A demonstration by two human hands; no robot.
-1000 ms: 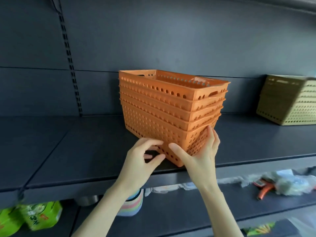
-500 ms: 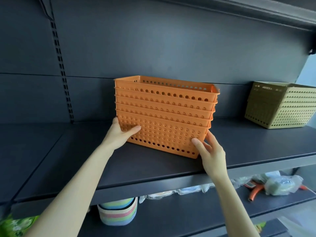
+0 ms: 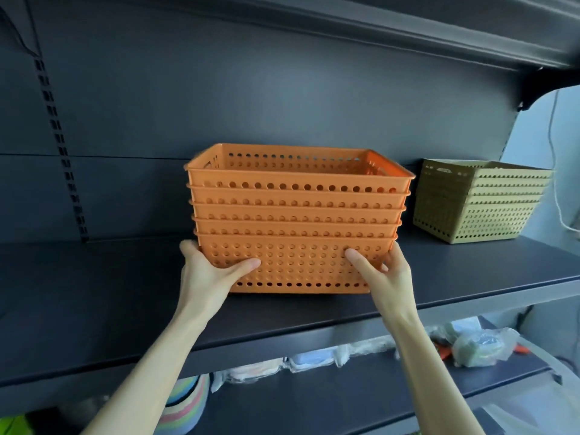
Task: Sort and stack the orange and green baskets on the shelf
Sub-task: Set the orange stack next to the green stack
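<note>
A stack of several nested orange baskets stands on the dark shelf, its long perforated side squarely facing me. My left hand grips the stack's lower left corner, thumb across the front. My right hand grips the lower right corner, thumb on the front wall. A separate stack of several green baskets sits on the same shelf further right, set at an angle, apart from the orange stack.
The shelf's back wall and a slotted upright rise behind. Another shelf hangs overhead. Below, a lower shelf holds striped bowls, plastic-wrapped items and green packets.
The orange stack has been turned from corner-on to square with the shelf front. My hands have shifted from its near corner to its two lower corners.
</note>
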